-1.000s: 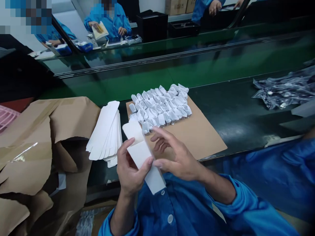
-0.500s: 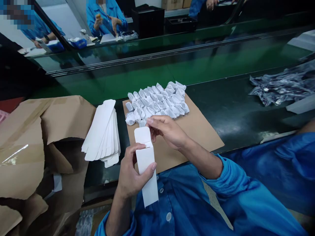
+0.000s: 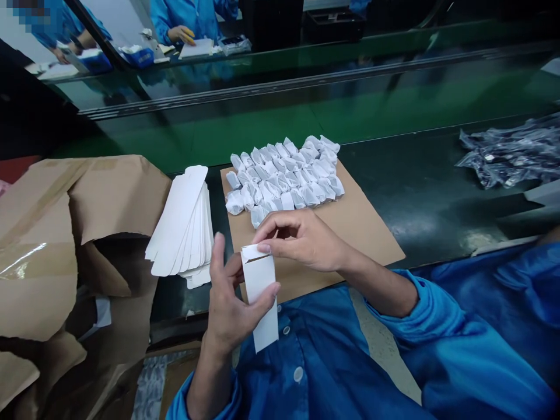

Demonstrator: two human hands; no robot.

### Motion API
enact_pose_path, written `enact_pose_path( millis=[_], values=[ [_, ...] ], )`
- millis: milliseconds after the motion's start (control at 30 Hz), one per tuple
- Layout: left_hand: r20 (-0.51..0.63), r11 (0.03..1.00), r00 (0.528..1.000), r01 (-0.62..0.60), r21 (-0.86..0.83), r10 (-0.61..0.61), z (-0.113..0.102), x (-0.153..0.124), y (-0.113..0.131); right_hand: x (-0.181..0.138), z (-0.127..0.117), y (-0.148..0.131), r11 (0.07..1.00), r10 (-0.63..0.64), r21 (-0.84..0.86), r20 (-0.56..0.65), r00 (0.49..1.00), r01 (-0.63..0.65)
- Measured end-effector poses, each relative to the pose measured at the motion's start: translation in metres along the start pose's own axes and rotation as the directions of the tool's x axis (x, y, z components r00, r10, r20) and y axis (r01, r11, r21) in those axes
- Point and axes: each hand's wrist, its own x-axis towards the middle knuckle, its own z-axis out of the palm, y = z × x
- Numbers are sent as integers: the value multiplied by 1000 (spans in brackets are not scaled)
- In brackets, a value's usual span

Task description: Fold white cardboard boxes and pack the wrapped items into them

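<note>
My left hand [image 3: 230, 306] grips a narrow white carton box [image 3: 261, 300], held upright in front of my blue jacket. My right hand [image 3: 301, 239] pinches the box's top flap, its fingertips pressing the flap down at the box mouth. Just beyond my hands, a sheet of brown cardboard [image 3: 359, 233] carries several small white paper-wrapped packets [image 3: 284, 178] laid in rows. A fanned stack of flat white carton blanks [image 3: 184, 224] lies to the left of the cardboard.
Torn brown wrapping paper [image 3: 79, 233] fills the left side. A heap of clear plastic bags [image 3: 511, 154] lies at the far right. A green conveyor belt [image 3: 262, 128] runs behind; other people in blue work beyond it.
My right hand came back from the packets to the box top. The upright flap has been folded down onto the box mouth. The left hand kept hold of the box.
</note>
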Motion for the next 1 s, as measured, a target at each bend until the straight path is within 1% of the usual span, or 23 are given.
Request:
enact_pose_path(
  millis=[133, 200, 267, 367, 433, 467, 533, 567, 633, 700, 733, 767, 833, 900, 933, 967, 1000],
  values=[
    [51, 994, 999, 9, 110, -14, -7, 2, 3, -7, 3, 0, 981, -93, -176, -30, 995, 86],
    [61, 987, 998, 5, 163, -15, -9, 2, 4, -11, 3, 2, 964, -153, -224, -32, 988, 143],
    [82, 987, 997, 0, 162, -14, -9, 2, 4, -15, 2, 5, 963, -178, -205, -6, 984, 173],
    [98, 996, 995, -8, 89, -1, -10, 3, 4, -22, 2, 8, 976, -157, -151, 8, 988, 156],
    [96, 999, 995, -17, 45, 13, -9, 3, 5, -26, 6, 10, 977, -165, -146, -40, 986, 157],
    [92, 999, 996, -23, 28, 21, -8, 2, 4, -29, 9, 11, 975, -176, -150, -82, 981, 162],
    [64, 999, 997, -38, -6, 39, -5, 0, 4, -34, 20, 15, 968, -221, -164, -186, 958, 191],
    [45, 999, 998, -46, -22, 47, -4, -1, 3, -37, 25, 18, 959, -256, -186, -235, 938, 216],
    [3, 997, 998, -61, -43, 61, 0, -4, 2, -42, 35, 25, 920, -362, -270, -301, 882, 285],
    [-34, 996, 996, -87, -31, 86, 5, -7, 0, -46, 42, 32, 856, -464, -392, -294, 836, 338],
    [-45, 995, 994, -100, -11, 99, 7, -9, -2, -47, 43, 36, 824, -492, -451, -270, 827, 343],
    [-52, 994, 993, -109, 11, 110, 10, -11, -3, -47, 44, 39, 799, -503, -496, -239, 831, 340],
    [-67, 993, 991, -113, 42, 116, 14, -16, -8, -48, 43, 43, 782, -480, -528, -172, 860, 331],
    [-110, 994, 988, -109, 26, 111, 19, -20, -12, -49, 40, 45, 822, -431, -470, -145, 891, 321],
    [-160, 995, 982, -98, 10, 98, 21, -21, -13, -51, 39, 46, 865, -391, -403, -162, 906, 301],
    [-234, 997, 969, -82, -6, 78, 22, -20, -14, -53, 39, 46, 912, -336, -314, -207, 919, 263],
    [-323, 998, 945, -63, -18, 53, 24, -18, -14, -57, 39, 47, 955, -256, -215, -261, 931, 203]
  ],
)
